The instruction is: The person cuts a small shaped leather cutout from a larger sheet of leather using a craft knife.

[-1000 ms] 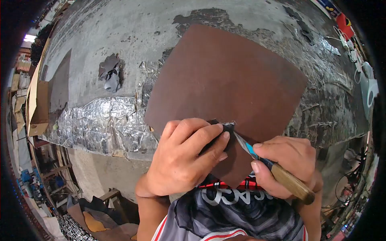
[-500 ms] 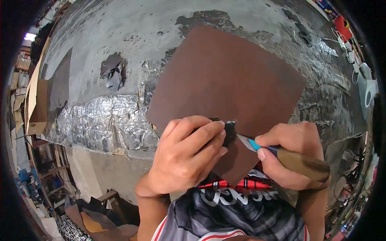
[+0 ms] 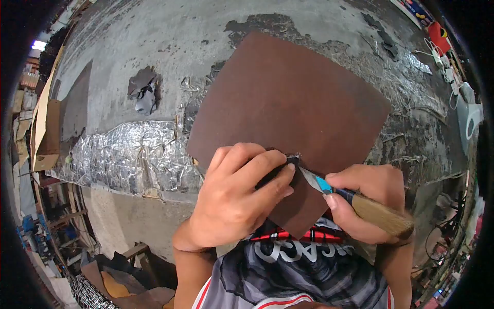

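A square brown sheet (image 3: 288, 98), seemingly leather, lies on the worktop, its near corner hanging over the front edge toward my shirt. My left hand (image 3: 236, 198) is closed over a small black piece of leather (image 3: 293, 160) on the sheet's near part; fingers cover most of that piece. Gripped in my right hand (image 3: 370, 198) is a knife (image 3: 310, 179), its pale pointed blade aimed left with the tip at the black piece's edge. Teal wrapping circles the blade's base. Behind it runs a tan, bristle-like end (image 3: 381, 215).
Peeling silver tape (image 3: 139, 154) covers the worktop's front strip. Dark scraps (image 3: 145, 90) lie left of the sheet. A cardboard box (image 3: 47, 134) stands at the left edge, a white jug (image 3: 469, 116) at the right. Below left are leather offcuts (image 3: 123, 283).
My left thumb has shifted up and right over the black piece, covering more of it. The knife has moved slightly left, and my right hand has turned a little.
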A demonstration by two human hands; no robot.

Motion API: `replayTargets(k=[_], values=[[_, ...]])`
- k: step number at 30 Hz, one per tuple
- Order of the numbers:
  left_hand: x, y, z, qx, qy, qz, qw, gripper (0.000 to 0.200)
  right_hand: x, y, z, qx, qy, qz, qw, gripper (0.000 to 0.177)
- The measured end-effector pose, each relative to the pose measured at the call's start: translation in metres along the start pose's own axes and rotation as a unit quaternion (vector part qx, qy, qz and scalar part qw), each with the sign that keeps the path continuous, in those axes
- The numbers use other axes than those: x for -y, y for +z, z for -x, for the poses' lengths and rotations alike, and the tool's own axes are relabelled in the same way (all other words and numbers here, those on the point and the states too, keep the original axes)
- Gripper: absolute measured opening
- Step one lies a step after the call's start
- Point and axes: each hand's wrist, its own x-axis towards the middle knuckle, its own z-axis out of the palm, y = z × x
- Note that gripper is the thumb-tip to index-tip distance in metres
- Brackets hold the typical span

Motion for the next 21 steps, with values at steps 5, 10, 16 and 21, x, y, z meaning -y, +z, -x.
replayTargets(k=[5,10,16,21], values=[[0.0,-0.001,0.0,0.01,0.004,-0.011,1.0,0.038,0.0,0.0,0.0,-0.001,-0.021,-0.002,1.0,0.022],[-0.001,-0.001,0.0,0.011,-0.001,-0.011,1.0,0.037,0.002,0.003,0.0,-0.012,-0.032,0.001,0.999,0.024],[-0.001,0.0,0.0,0.012,0.002,-0.013,1.0,0.037,0.003,0.006,0.001,-0.021,-0.032,0.01,0.999,0.023],[-0.005,-0.003,-0.003,0.02,-0.014,0.002,1.0,0.035,0.015,-0.006,-0.016,0.03,0.02,-0.004,0.999,0.014]])
